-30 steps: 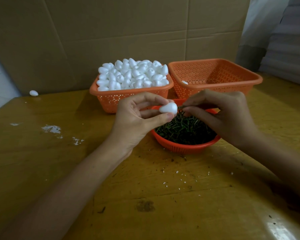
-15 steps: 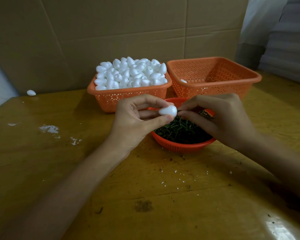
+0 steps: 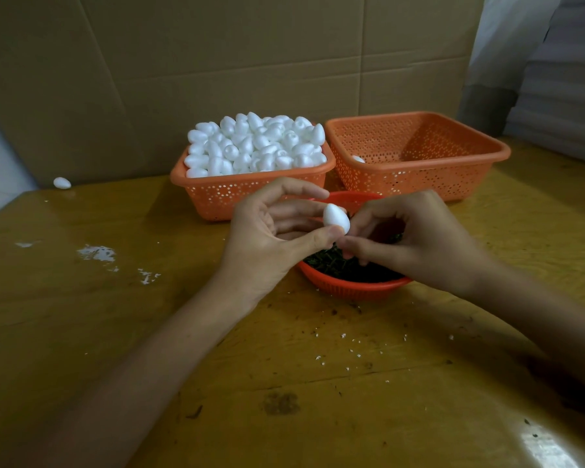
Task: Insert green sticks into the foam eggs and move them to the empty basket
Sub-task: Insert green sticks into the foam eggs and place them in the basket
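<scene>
Left hand [image 3: 267, 238] pinches one foam egg [image 3: 335, 218] — right hand [image 3: 423, 238] touches its end.

white foam eggs [image 3: 255, 143], orange perforated baskets [image 3: 416, 153], dark green sticks [image 3: 335, 265]

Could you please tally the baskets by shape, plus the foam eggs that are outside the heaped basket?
Square baskets: 2 (heaped basket, near-empty basket)
Round basket: 1
Foam eggs outside the heap: 3 (held egg in left hand, lone egg in near-empty basket, stray egg at far left)
Total: 6
</scene>
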